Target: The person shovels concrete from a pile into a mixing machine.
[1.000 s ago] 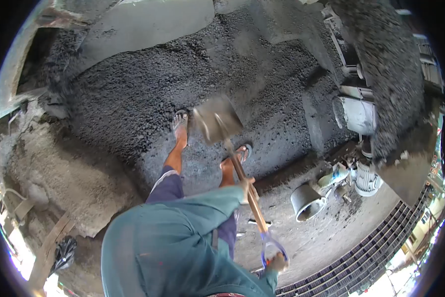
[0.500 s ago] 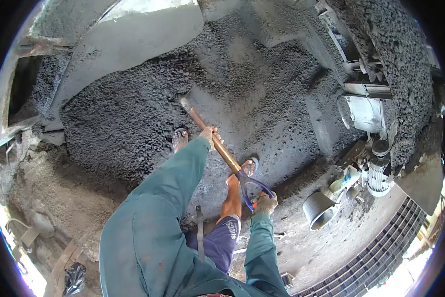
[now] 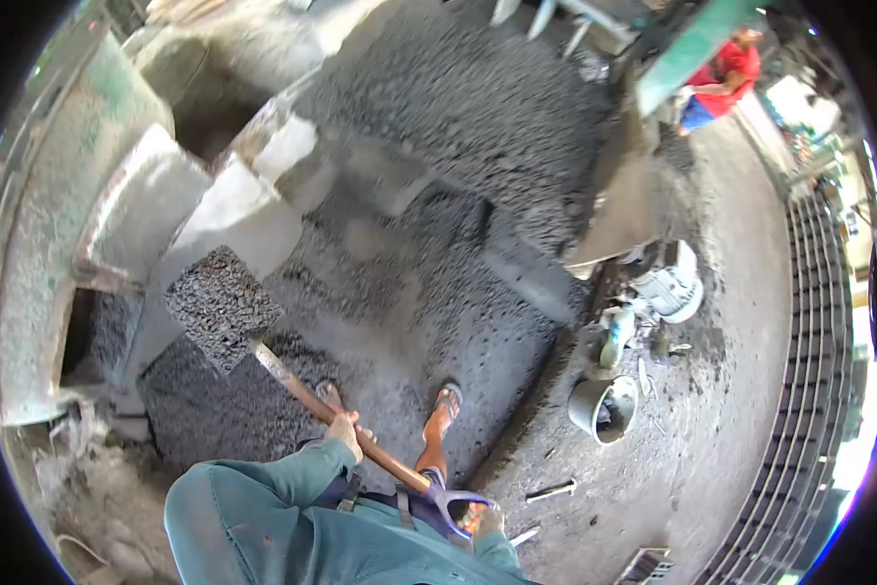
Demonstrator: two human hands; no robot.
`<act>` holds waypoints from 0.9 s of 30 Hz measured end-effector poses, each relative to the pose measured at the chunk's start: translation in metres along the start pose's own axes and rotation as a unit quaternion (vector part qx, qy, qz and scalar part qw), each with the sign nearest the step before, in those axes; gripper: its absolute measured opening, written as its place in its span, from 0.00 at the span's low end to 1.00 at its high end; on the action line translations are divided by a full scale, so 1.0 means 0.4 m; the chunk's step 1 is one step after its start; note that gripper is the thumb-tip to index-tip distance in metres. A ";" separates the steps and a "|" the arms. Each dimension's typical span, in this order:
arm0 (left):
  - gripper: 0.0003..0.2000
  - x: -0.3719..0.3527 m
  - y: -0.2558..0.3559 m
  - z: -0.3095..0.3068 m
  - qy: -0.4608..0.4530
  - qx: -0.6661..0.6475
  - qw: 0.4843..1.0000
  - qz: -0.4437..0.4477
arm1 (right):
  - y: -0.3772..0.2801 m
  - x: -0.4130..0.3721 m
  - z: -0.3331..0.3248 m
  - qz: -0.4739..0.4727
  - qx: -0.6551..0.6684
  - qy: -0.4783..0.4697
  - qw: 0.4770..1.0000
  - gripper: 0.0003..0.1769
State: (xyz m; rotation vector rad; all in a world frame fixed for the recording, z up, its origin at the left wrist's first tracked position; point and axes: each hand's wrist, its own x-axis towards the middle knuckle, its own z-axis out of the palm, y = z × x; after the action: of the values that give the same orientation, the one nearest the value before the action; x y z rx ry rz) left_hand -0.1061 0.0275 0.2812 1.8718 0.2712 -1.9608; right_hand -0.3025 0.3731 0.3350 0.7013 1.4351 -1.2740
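My left hand [image 3: 345, 433] is wrapped around the wooden shaft of a shovel [image 3: 302, 392], partway down. At the near end, my right hand [image 3: 487, 520] grips the shovel's purple D-shaped handle. A heap of dark, grainy mix [image 3: 222, 304] covers the shovel blade, which is out to the left, near a pale metal chute. The blade itself is hidden under this load. Below and behind it lies more loose dark mix [image 3: 190, 400]. My sandalled feet stand on the dark floor beneath the shaft.
A large pile of dark mix [image 3: 477, 97] lies at the far side. On the right are a bucket [image 3: 586, 408], a motor [image 3: 674, 283] and a hammer-like tool [image 3: 551, 491]. Metal grating [image 3: 814, 322] runs along the right edge. A person in red [image 3: 726, 78] is at upper right.
The shovel blade has come up into sight with a load of dark mix and is farther left. Both hands keep their hold. My view has shifted, bringing the person in red into sight.
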 end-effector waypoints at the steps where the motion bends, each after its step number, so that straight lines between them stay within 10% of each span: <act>1: 0.06 -0.124 0.004 0.055 -0.006 0.021 1.000 0.011 | 0.009 -0.039 -0.017 -0.004 0.028 -0.007 1.000 0.05; 6: 0.11 -0.493 0.045 0.325 -0.259 0.108 0.959 0.037 | 0.047 -0.149 -0.045 -0.198 0.130 0.007 0.971 0.09; 11: 0.09 -0.779 0.077 0.731 -0.576 0.150 0.803 -0.020 | -0.227 -0.393 0.124 -0.579 0.054 0.097 0.808 0.31; 14: 0.10 -0.885 0.083 0.910 -0.709 0.112 0.691 -0.081 | -0.348 -0.624 0.304 -0.703 -0.020 0.349 0.620 0.31; 15: 0.11 -0.909 0.092 0.929 -0.708 0.116 0.692 -0.078 | -0.365 -0.682 0.360 -0.769 -0.073 0.371 0.514 0.13; 18: 0.13 -0.916 0.089 0.942 -0.684 0.130 0.714 -0.080 | -0.400 -0.718 0.363 -0.836 -0.357 0.298 0.291 0.16; 20: 0.14 -0.821 0.073 0.949 -0.649 0.161 0.741 -0.062 | -0.406 -0.691 0.391 -0.828 -0.413 0.291 0.244 0.14; 22: 0.14 -0.793 0.076 0.944 -0.672 0.177 0.718 -0.047 | -0.389 -0.586 0.367 -0.830 -0.383 0.332 0.233 0.13; 26: 0.14 -0.850 0.126 0.833 -0.731 0.124 0.670 -0.032 | -0.439 -0.377 0.252 -0.833 -0.311 0.269 0.370 0.18; 27: 0.14 -0.861 0.152 0.794 -0.740 0.102 0.665 0.001 | -0.456 -0.317 0.224 -0.787 -0.290 0.220 0.498 0.17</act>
State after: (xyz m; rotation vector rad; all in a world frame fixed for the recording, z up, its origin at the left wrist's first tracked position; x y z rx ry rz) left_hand -0.3645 -0.1033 0.6542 -0.1516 -0.4655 -2.8144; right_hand -0.4036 0.2666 0.5244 -1.3083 2.8995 -1.5908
